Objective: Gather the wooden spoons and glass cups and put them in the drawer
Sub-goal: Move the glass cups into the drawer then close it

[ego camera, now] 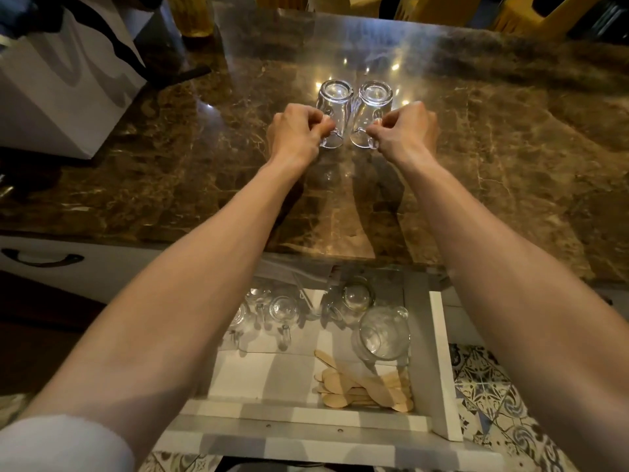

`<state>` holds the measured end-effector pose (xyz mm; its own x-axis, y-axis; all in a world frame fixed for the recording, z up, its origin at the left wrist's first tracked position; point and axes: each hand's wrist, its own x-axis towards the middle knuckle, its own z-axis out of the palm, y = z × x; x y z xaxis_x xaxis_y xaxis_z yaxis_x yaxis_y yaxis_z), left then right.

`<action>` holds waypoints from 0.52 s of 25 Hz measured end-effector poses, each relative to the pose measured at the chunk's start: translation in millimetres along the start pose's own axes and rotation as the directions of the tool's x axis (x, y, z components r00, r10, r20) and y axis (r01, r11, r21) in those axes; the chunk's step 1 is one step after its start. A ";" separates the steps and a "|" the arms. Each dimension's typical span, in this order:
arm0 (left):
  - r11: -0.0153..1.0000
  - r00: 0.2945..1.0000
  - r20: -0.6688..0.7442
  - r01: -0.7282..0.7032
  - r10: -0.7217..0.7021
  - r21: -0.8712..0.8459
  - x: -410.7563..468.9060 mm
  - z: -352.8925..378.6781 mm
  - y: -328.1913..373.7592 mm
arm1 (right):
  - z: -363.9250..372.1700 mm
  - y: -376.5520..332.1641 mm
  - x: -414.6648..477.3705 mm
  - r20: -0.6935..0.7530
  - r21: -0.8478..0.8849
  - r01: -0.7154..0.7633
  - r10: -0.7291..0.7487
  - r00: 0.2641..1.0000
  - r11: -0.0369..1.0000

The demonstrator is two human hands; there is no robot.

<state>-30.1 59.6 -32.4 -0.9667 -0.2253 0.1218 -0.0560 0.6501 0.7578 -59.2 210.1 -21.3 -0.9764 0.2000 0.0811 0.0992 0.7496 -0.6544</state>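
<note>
Nearest, below both forearms, an open white wooden drawer (pixel 439 352) holds clear glass cups and pale flat wooden spoons (pixel 364 386). Beyond it, on the glossy brown marble bench (pixel 493 148), two clear glass handled cups stand upside down, almost touching. One clear cup (pixel 335 107) sits just beside the left hand (pixel 296 131), whose fingers are curled shut, pinching its handle. The other cup (pixel 371 107) sits beside the right hand (pixel 405 131), likewise closed on its handle. Glass like this is likely rigid, slick, breakable and fairly heavy; the handle looks the surest hold.
</note>
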 end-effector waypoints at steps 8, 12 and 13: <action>0.967 0.977 -0.007 -0.214 0.215 -0.135 -34.7 -67.9 11.2 | -49.3 -9.2 -48.2 -0.014 0.232 0.180 -0.182 0.983 0.956; 0.941 0.951 0.086 -0.275 0.297 -0.197 -84.9 -113.3 -1.0 | -76.7 -0.6 -101.3 0.047 0.299 0.328 -0.357 0.933 0.896; 0.942 0.945 0.118 -0.280 0.304 -0.188 -96.9 -123.4 -7.8 | -81.8 4.7 -113.3 0.066 0.279 0.363 -0.395 0.916 0.889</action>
<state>94.8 -13.2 29.0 -0.9602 0.0703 0.2703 0.2646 0.5391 0.7996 67.6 242.6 28.0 -0.9464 -0.1550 0.2833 -0.3203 0.5627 -0.7621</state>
